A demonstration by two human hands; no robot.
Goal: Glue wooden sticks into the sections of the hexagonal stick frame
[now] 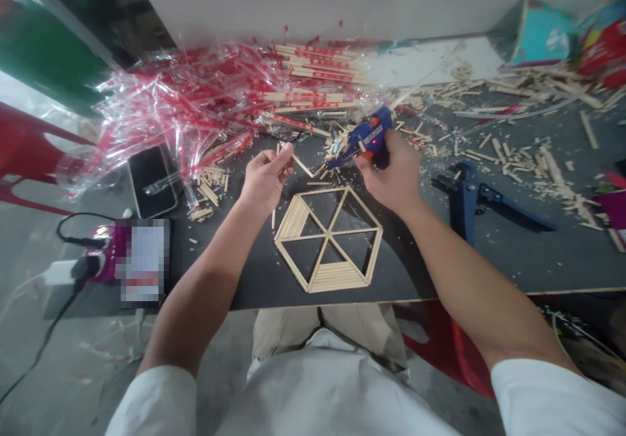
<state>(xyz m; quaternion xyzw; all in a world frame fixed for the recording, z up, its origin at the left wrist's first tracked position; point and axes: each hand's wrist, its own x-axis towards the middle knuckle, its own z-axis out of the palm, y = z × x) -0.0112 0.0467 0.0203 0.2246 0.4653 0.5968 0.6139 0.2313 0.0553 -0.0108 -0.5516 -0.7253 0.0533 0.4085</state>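
Note:
Between the thumb and fingers of my left hand point(268, 174) is a short wooden stick point(302, 165), its free end pointing right. My right hand point(395, 174) grips a blue hot glue gun point(364, 137), whose nozzle meets or nearly meets the stick's free end. Just below both hands lies a hexagonal frame point(328, 234) of wooden sticks on the dark table point(405, 273). Spokes divide it into triangles. Rows of sticks fill part of its upper-left and bottom sections.
Red and clear wrappers point(180, 97) heap at the back left, beside wrapped chopsticks point(317, 71). A phone point(152, 182) and a purple power strip point(105, 247) lie left. Right are a blue hand cutter point(467, 201) and scattered stick offcuts point(508, 156).

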